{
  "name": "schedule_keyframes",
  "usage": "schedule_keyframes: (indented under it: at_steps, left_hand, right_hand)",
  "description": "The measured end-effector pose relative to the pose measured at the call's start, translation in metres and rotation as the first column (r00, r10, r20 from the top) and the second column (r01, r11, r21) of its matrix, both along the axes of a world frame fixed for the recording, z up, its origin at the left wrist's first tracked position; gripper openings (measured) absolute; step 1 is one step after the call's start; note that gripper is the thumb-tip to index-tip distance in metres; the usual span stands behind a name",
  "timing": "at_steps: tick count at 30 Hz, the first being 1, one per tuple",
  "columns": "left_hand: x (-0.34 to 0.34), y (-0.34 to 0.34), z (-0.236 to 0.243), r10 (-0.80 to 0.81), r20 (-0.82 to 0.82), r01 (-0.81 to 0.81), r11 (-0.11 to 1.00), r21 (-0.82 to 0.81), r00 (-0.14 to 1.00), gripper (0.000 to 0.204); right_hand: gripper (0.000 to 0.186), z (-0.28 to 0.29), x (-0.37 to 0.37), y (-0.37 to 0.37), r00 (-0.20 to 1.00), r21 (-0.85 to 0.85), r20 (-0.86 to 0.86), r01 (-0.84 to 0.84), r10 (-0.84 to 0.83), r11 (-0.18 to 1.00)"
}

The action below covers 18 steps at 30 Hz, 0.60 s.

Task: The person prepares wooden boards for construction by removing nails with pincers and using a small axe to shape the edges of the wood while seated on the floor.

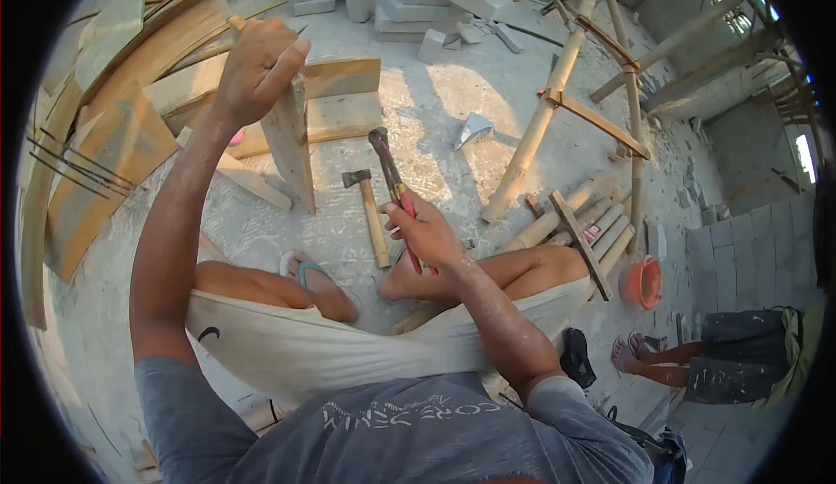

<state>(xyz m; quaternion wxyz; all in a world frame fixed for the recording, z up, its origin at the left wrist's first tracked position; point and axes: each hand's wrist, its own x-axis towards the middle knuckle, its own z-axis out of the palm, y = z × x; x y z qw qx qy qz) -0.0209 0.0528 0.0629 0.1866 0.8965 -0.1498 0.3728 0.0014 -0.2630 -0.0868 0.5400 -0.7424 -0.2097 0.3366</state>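
Pretty dusty concrete floor [335, 227], left hand [259, 70] clenched round a plank [287, 148], right hand [428, 233] with fingers curled round red-handled pincers [389, 163].

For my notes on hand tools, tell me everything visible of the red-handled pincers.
The pincers have a dark, seemingly metal head with worn-looking brownish arms, then red grips with yellow near their upper part, perhaps plastic or rubber. The right hand is wrapped around the grips, whose two slightly spread ends show below it. The head points away from the person, leaning slightly left. In the picture it lies just right of a wooden-handled tool. The jaws' exact opening is too small to tell.
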Motion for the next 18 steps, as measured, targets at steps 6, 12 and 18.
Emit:
schedule_keyframes:
  at_steps: [6,12,18]
  left_hand:
    - [-0.008,0.004,-0.027,0.041,0.061,-0.028,0.980,-0.197,0.997,0.048]
    - [-0.019,0.001,-0.024,-0.007,0.093,0.022,0.987,-0.158,0.996,0.042]
    - [-0.027,0.033,-0.022,0.069,0.123,-0.053,0.990,-0.133,0.990,0.043]
  right_hand:
    - [0.046,0.009,-0.010,-0.010,0.964,-0.079,-0.034,-0.266,0.264,0.961]
    - [0.041,0.020,-0.008,0.007,0.917,-0.026,-0.132,-0.383,0.377,0.923]
    - [0.030,-0.042,0.001,0.031,0.896,-0.307,-0.113,-0.442,0.429,0.843]
